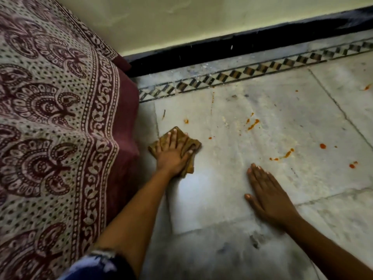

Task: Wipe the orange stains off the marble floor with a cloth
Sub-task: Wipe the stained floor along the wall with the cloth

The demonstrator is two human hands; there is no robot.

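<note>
1. The cloth [182,147], a brownish folded square, is pressed flat on the marble floor [212,199] by the left hand [173,152]; its fingers [171,138] are spread straight across the fabric, not curled round it.
2. The right hand [268,195] is laid palm-down on the bare floor nearby, fingers straight and close together, holding nothing; it is judged to serve as a brace.
3. The cloth lies at the left edge of the stained area, just beside the patterned bedspread [50,118] that hangs to the floor.
4. Orange stains [253,124] remain well apart from the cloth: a spot [186,121] just beyond it, streaks toward the checkered border [242,73], and drops [323,146] further right.
5. The slab nearest the person shows no orange marks. The task is judged to be partly done at most, with most visible stains yet to be wiped.
</note>
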